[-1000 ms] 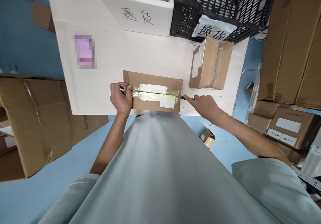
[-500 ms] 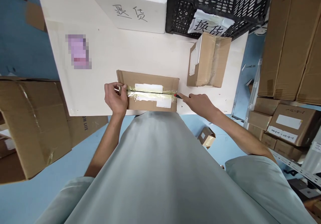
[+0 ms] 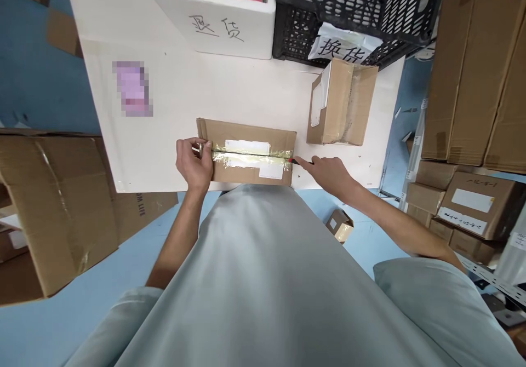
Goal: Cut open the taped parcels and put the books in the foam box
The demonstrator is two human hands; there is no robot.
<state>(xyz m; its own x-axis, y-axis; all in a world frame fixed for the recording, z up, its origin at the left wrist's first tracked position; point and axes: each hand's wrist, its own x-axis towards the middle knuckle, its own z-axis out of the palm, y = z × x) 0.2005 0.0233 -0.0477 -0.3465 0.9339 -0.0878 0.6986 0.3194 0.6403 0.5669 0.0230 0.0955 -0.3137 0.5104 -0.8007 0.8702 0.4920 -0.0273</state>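
Observation:
A flat brown cardboard box (image 3: 250,176) lies at the table's near edge, with white labels and shiny clear tape along its slit-like middle seam. At its left end my left hand (image 3: 196,164) is closed, thumb and fingers pinching the box's edge. My right hand (image 3: 331,175) is closed around a slim box cutter (image 3: 293,160), with the forefinger stretched along it. The cutter's red tip end touches the right end of the taped seam. Most of its handle is hidden in the hand, and the blade is too small to make out.
A second taped cardboard box (image 3: 341,104) stands right on the white table (image 3: 230,90). Behind are a white foam bin (image 3: 230,27) and a black plastic crate (image 3: 296,33). A blurred purple item (image 3: 132,89) lies left. Large cartons (image 3: 69,202) stand on the left floor; shelved boxes (image 3: 468,202) are right.
The whole view has shifted slightly. Both hands keep nearly the same places on the box, and the cutter stays at the right end of the seam.

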